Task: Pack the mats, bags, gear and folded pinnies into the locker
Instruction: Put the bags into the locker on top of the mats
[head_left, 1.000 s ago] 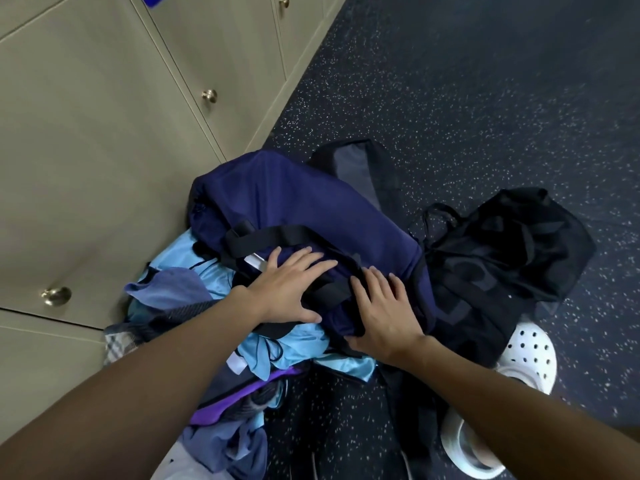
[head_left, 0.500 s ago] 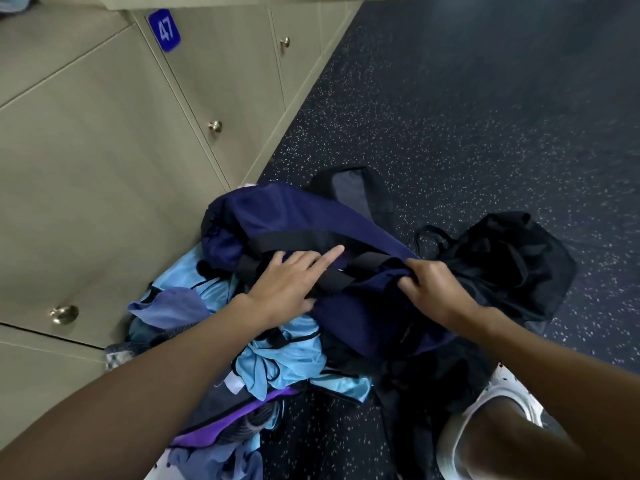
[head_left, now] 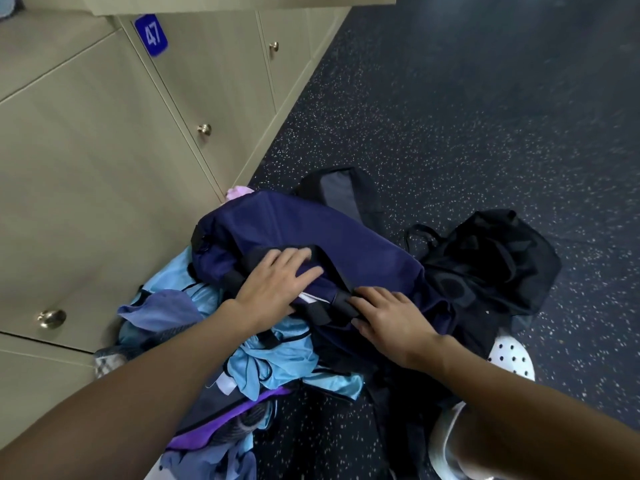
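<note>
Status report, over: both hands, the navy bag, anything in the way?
Left hand flat on navy bag. Right hand at its black strap, hold unclear. Bag on light-blue pinnies; black mesh bag beside it.

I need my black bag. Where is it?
In the head view the black bag lies on the dark floor to the right, beside the blue bag, just past the right hand.

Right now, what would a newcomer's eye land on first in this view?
The navy bag in the centre, lying on a heap of light blue pinnies beside the lockers, with left hand and right hand resting on its black straps. To its right a black mesh bag slumps on the speckled floor; a blue 47 plate marks a locker at upper left.
</note>
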A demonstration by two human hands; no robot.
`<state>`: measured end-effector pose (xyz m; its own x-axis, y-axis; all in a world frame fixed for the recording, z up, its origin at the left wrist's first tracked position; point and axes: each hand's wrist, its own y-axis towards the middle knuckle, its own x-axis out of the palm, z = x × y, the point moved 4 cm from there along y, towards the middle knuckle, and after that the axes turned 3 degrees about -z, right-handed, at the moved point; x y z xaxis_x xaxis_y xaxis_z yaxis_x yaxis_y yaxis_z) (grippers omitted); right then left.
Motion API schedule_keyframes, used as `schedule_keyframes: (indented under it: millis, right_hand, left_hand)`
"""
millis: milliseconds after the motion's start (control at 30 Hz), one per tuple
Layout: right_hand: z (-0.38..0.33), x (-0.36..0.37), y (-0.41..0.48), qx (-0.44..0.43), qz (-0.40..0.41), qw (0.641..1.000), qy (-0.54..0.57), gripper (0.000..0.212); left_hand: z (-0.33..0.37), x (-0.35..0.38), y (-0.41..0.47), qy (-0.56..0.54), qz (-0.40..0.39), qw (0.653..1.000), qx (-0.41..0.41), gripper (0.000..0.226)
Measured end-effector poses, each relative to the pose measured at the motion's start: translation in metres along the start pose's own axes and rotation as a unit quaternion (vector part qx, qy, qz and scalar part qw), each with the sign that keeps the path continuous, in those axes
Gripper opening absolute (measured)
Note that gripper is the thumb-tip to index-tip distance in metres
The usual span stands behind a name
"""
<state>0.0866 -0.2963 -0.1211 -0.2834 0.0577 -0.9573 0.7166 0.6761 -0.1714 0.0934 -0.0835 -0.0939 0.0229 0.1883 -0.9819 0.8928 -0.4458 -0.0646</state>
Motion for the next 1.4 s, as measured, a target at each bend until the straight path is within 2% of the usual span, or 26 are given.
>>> schedule_keyframes:
  millis: [67,100,233,400,467,567,633,733,800,1000,1267,1400]
  right_hand:
    - [-0.003,0.015,-0.001,0.002,0.010,0.999,-0.031,0.045]
    - [-0.005,0.022,-0.001,0.007,0.011,0.999,-0.043,0.046]
    - [-0.016,0.044,-0.003,0.047,-0.007,0.998,-0.049,0.065]
    - [-0.019,0.068,0.005,0.064,-0.040,0.994,-0.082,0.102]
    - [-0.016,0.073,0.010,0.073,-0.037,0.993,-0.087,0.106]
    - [-0.015,0.062,0.014,0.059,-0.002,0.998,-0.038,0.098]
    - [-0.010,0.048,0.015,0.050,-0.008,0.997,0.053,0.086]
    - [0.009,0.018,0.015,0.078,0.022,0.967,0.240,0.067]
    - [0.022,-0.005,0.015,0.084,0.064,0.946,0.307,0.055]
    - [0.044,-0.063,0.012,0.101,0.089,0.920,0.368,0.038]
    - [0.040,-0.161,0.001,0.090,0.087,0.896,0.427,0.033]
    - [0.038,-0.202,-0.005,0.102,0.078,0.897,0.423,0.032]
  left_hand:
    - [0.002,0.010,-0.004,0.058,-0.045,0.997,-0.037,0.117]
    - [0.001,0.014,-0.005,0.063,-0.063,0.995,-0.046,0.121]
    - [-0.007,0.026,-0.003,0.039,-0.157,0.984,-0.077,0.115]
    - [-0.013,0.042,-0.003,0.012,-0.146,0.986,-0.078,0.115]
    - [-0.015,0.043,-0.002,-0.002,-0.148,0.986,-0.074,0.114]
    - [-0.019,0.041,0.000,-0.019,-0.144,0.987,-0.068,0.116]
    - [-0.023,0.038,-0.002,-0.037,-0.141,0.987,-0.063,0.115]
    - [-0.033,0.031,-0.007,-0.073,-0.127,0.988,-0.052,0.111]
    - [-0.043,0.022,-0.011,-0.083,-0.094,0.991,-0.040,0.108]
    - [-0.065,-0.018,-0.021,-0.085,-0.022,0.996,-0.027,0.105]
    - [-0.078,-0.097,-0.015,-0.211,0.040,0.972,-0.093,0.070]
    - [-0.085,-0.132,-0.021,-0.224,0.038,0.970,-0.082,0.054]
